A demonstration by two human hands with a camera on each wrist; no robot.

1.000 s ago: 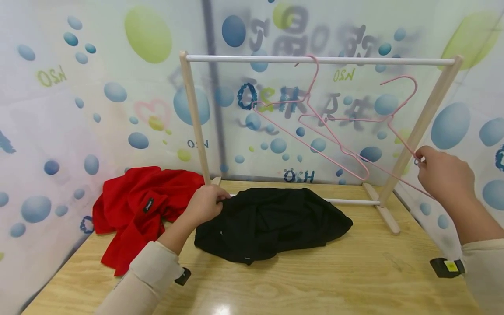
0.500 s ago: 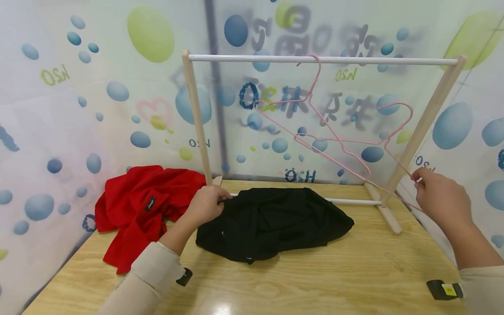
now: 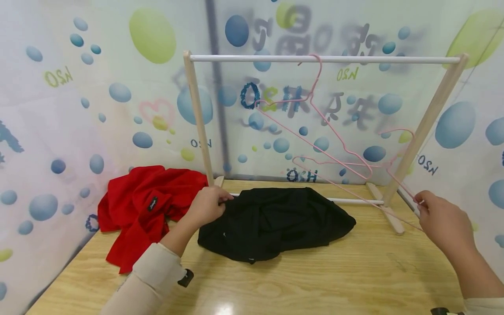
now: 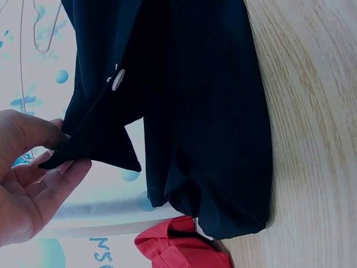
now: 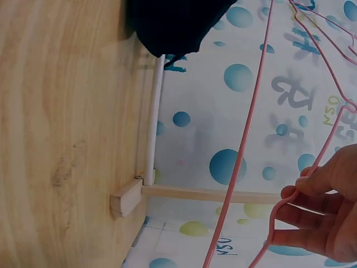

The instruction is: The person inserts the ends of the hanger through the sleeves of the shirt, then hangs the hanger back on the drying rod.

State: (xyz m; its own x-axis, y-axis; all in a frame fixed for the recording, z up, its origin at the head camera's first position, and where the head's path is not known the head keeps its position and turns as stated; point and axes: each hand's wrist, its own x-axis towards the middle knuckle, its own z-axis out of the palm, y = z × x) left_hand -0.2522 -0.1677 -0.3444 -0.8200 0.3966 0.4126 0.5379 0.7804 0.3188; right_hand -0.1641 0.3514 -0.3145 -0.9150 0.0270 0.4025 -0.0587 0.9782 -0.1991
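A black garment (image 3: 275, 223) lies bunched on the wooden table, partly over the rack's lower bar. At its left end my left hand (image 3: 205, 204) pinches a lifted edge of the cloth; the left wrist view shows thumb and fingers on that edge, near a white button (image 4: 118, 80). My right hand (image 3: 446, 223) grips one shoulder of a pink hanger (image 3: 402, 186) between thumb and fingers. This hanger is tilted, to the right of the garment, its hook in front of the rack's right post. From the top bar hangs a second pink hanger (image 3: 316, 81).
A clothes rack with wooden posts (image 3: 198, 118) and a white top bar (image 3: 244, 58) stands at the back of the table (image 3: 315, 280). Left of it lies a crumpled red garment (image 3: 134, 197). A printed curtain (image 3: 118, 57) closes off the back and sides.
My right hand has come down, lowering the pink hanger from near the top bar to just above the table. My left hand stays at the black garment's edge.
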